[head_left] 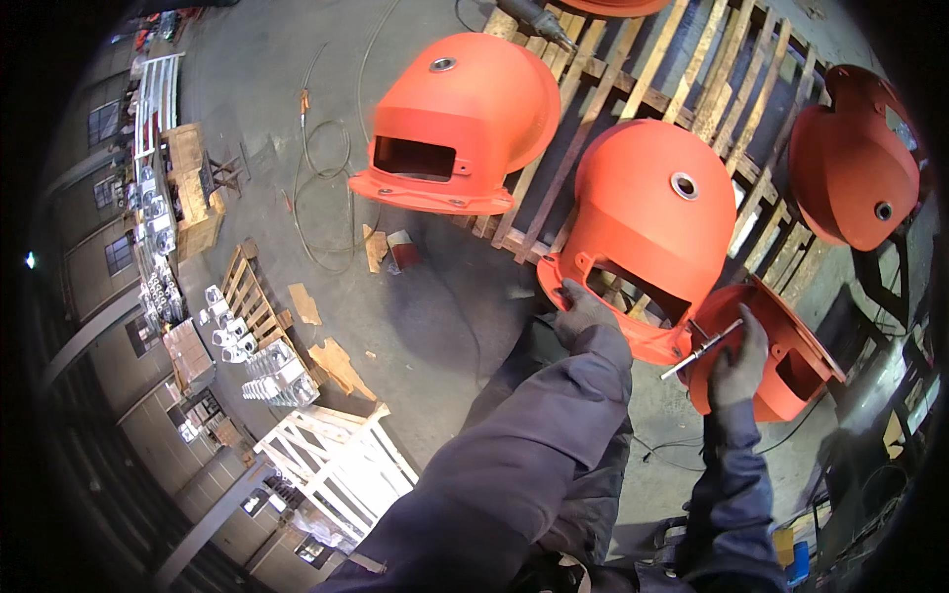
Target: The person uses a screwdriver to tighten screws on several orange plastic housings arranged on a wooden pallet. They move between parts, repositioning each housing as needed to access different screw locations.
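Note:
Before me an orange-painted metal housing, domed with a round threaded hole and a rectangular opening, rests on a slatted wooden pallet. My left hand, in a dark glove, grips the lower left corner of its flange. My right hand, gloved too, holds a slim T-handled metal tool beside the flange's right end. Just behind that hand is another orange housing, tilted, with its rectangular opening showing. The right hand's fingers are partly hidden, and its thumb side faces the tool.
A similar housing sits at the pallet's left, another at the far right. A dark power tool lies on the back slats. Hose coils on the floor at left, near cardboard scraps and a white frame.

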Action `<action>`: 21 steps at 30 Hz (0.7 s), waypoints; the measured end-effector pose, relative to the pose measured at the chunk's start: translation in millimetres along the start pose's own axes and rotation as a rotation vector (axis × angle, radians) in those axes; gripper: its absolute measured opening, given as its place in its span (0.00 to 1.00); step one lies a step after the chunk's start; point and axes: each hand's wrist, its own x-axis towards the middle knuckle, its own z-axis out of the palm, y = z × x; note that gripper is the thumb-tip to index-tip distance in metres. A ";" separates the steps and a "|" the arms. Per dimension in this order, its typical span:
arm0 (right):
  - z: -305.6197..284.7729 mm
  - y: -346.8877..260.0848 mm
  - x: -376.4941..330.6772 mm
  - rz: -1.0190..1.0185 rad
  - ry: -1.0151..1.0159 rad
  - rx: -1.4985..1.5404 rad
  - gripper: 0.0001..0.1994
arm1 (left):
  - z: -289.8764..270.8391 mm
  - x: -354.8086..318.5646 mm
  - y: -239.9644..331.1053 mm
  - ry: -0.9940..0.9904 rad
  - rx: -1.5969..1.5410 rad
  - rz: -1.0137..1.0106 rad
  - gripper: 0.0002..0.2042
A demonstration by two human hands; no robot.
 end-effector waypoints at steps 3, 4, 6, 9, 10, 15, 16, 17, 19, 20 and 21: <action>18.0 8.3 -14.2 1.067 -0.043 1.029 0.14 | -9.2 -12.6 13.8 0.015 0.049 0.004 0.35; 24.9 8.7 -16.5 1.221 -0.172 1.329 0.13 | -12.6 -15.0 18.7 0.014 0.050 0.010 0.34; 35.8 8.3 -16.3 1.286 -0.544 1.294 0.15 | -18.4 -19.8 24.5 -0.007 0.050 0.036 0.32; 44.9 0.1 -13.2 1.096 -0.525 1.174 0.13 | -21.1 -24.1 27.2 0.003 0.028 0.076 0.28; 42.6 -1.8 -10.6 1.059 -0.484 1.174 0.12 | -21.6 -23.5 27.5 0.000 0.015 0.076 0.27; 11.0 -5.9 14.4 0.047 -0.560 0.021 0.15 | -21.3 -23.3 29.1 -0.046 -0.086 0.021 0.27; 4.3 -6.0 21.1 -0.146 -0.550 -0.109 0.16 | -22.3 -24.9 29.2 -0.061 -0.111 -0.006 0.28; -0.8 -6.2 28.0 -0.337 -0.516 -0.248 0.16 | -23.4 -25.0 30.1 -0.083 -0.052 -0.052 0.29; -7.2 -7.7 33.8 -0.531 -0.545 -0.441 0.19 | -25.4 -27.0 30.7 -0.092 -0.118 -0.003 0.30; -7.6 -8.1 33.9 -0.507 -0.492 -0.418 0.20 | -25.5 -27.6 31.1 -0.092 -0.157 0.019 0.30; -7.4 -9.2 29.2 -0.494 -0.455 -0.390 0.21 | -25.7 -28.0 31.0 -0.098 -0.123 0.008 0.29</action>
